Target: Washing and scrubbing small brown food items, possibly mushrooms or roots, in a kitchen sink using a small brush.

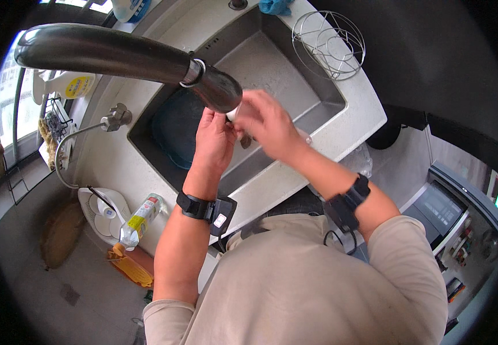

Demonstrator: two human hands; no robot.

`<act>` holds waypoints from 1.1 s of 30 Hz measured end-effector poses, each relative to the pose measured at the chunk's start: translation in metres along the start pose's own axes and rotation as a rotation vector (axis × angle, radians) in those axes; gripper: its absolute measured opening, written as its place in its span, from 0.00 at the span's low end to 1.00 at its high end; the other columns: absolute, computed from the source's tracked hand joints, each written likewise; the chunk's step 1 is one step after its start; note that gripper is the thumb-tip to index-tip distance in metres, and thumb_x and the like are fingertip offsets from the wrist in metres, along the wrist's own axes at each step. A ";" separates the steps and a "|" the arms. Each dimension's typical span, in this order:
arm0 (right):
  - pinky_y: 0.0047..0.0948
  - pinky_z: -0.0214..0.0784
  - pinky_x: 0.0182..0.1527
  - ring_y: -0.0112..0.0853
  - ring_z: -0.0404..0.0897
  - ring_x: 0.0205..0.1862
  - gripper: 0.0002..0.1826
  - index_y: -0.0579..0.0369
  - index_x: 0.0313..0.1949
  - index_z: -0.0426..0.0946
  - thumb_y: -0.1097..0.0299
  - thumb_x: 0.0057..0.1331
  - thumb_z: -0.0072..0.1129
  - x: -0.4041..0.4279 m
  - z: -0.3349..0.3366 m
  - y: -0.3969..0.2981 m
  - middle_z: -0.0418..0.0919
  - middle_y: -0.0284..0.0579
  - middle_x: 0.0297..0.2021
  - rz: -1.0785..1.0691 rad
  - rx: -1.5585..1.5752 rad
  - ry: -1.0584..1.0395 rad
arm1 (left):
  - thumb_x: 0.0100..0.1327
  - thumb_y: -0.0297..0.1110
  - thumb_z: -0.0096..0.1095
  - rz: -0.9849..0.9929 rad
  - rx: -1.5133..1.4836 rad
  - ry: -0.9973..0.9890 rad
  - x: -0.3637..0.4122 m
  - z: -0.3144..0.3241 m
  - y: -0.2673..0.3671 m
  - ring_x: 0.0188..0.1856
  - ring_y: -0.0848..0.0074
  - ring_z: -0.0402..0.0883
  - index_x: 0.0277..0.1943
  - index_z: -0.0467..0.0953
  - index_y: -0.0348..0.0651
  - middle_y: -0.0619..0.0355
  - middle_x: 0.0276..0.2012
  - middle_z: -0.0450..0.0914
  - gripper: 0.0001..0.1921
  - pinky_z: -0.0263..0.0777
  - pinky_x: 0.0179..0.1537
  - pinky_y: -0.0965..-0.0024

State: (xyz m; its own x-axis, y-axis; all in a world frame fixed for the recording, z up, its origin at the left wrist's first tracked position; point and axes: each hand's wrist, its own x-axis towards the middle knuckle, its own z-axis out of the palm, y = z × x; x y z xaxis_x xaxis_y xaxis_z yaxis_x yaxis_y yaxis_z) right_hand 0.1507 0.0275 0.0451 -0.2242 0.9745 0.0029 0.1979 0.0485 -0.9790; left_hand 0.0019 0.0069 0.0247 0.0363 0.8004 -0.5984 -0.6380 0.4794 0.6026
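Note:
Both hands meet over a stainless steel sink (249,60), beneath the head of a dark kitchen faucet (221,88). My left hand (215,142) has its fingertips pinched on a small white object (233,113), mostly covered by the faucet and the fingers. What it is, I cannot tell. My right hand (270,123) is blurred, with curled fingers against the same object; its grip is not clear. Just below the fingers shows a small brown piece (245,141), whether held or loose cannot be told. Left of the hands, a dark blue basin (173,125) sits in the sink.
A round wire rack (337,79) rests on the right counter edge near a blue cloth (274,6). At left are a metal valve (117,117), a spray bottle (74,85), a white plastic caddy (86,205) and a clear bottle (139,220) with an orange cap.

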 end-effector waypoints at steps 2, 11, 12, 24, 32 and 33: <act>0.40 0.66 0.56 0.48 0.75 0.50 0.16 0.56 0.47 0.74 0.69 0.59 0.61 0.008 -0.002 0.014 0.76 0.51 0.46 0.104 0.035 0.040 | 0.77 0.38 0.43 -0.010 0.016 -0.030 -0.002 -0.008 -0.001 0.34 0.76 0.76 0.54 0.70 0.43 0.57 0.43 0.78 0.12 0.70 0.32 0.73; 0.39 0.68 0.52 0.47 0.76 0.49 0.18 0.56 0.48 0.74 0.71 0.57 0.63 0.004 -0.010 0.016 0.77 0.49 0.46 0.072 -0.055 0.011 | 0.77 0.44 0.41 -0.061 0.057 -0.092 -0.021 -0.001 0.018 0.29 0.79 0.72 0.54 0.72 0.39 0.55 0.36 0.77 0.18 0.68 0.28 0.76; 0.38 0.68 0.53 0.47 0.76 0.49 0.19 0.55 0.49 0.74 0.71 0.57 0.63 0.000 -0.007 0.003 0.76 0.49 0.46 0.047 0.001 -0.021 | 0.78 0.43 0.40 -0.054 0.043 -0.099 -0.022 -0.007 0.019 0.30 0.78 0.73 0.53 0.72 0.38 0.55 0.38 0.77 0.18 0.69 0.29 0.75; 0.36 0.68 0.53 0.42 0.76 0.50 0.18 0.57 0.50 0.73 0.70 0.60 0.61 -0.015 0.000 -0.013 0.77 0.50 0.45 0.138 0.101 -0.081 | 0.75 0.38 0.49 -0.078 -0.092 -0.187 -0.042 -0.016 0.011 0.32 0.80 0.74 0.59 0.71 0.38 0.61 0.40 0.78 0.16 0.66 0.30 0.78; 0.40 0.66 0.54 0.49 0.75 0.49 0.18 0.57 0.50 0.74 0.69 0.59 0.62 -0.030 0.004 -0.019 0.76 0.53 0.45 0.035 0.088 -0.010 | 0.77 0.40 0.43 -0.045 -0.087 -0.182 -0.048 -0.016 0.009 0.36 0.75 0.77 0.55 0.72 0.39 0.58 0.42 0.78 0.16 0.70 0.33 0.71; 0.40 0.66 0.54 0.49 0.75 0.49 0.18 0.57 0.50 0.74 0.69 0.59 0.62 -0.031 0.003 -0.023 0.76 0.53 0.45 0.031 0.087 -0.009 | 0.77 0.40 0.43 -0.041 -0.086 -0.185 -0.047 -0.017 0.008 0.36 0.75 0.77 0.55 0.72 0.39 0.58 0.42 0.78 0.16 0.70 0.33 0.71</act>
State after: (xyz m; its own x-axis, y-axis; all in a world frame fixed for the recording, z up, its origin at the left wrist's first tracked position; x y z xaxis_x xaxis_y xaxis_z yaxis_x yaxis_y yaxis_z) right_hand 0.1503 -0.0041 0.0666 -0.2280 0.9732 -0.0287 0.1211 -0.0009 -0.9926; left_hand -0.0180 -0.0336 0.0484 0.1994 0.8370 -0.5096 -0.6960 0.4870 0.5276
